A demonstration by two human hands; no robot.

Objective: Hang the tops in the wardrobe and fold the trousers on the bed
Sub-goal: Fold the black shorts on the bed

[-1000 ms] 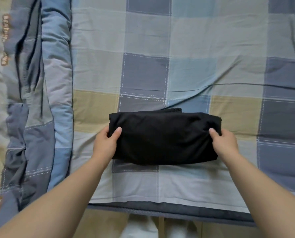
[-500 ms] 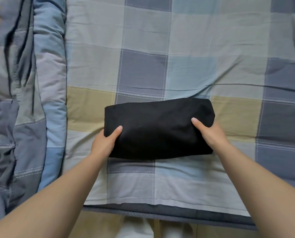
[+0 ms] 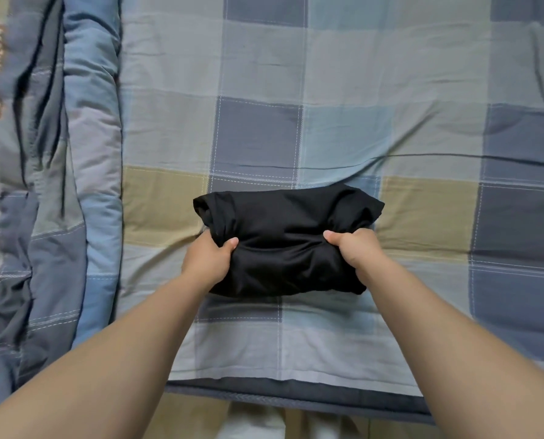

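A folded bundle of black trousers (image 3: pixel 283 223) lies in the middle of the checked bed sheet (image 3: pixel 327 106), near the bed's front edge. My left hand (image 3: pixel 207 261) grips the bundle's left side, thumb on top and fingers under the cloth. On the bundle's right side, my right hand (image 3: pixel 356 251) is closed in the same way. The cloth bunches and creases between the two hands. The far corners of the bundle stick out past my hands.
A rumpled quilt (image 3: pixel 49 185) in the same blue, grey and tan checks is heaped along the left side of the bed. The bed's dark front edge (image 3: pixel 296 394) runs across the bottom, with the floor below it.
Both hands have closed in from the bundle's ends toward its middle and squeezed it, so the flat fold is now bunched. The bundle looks slightly raised at the front.
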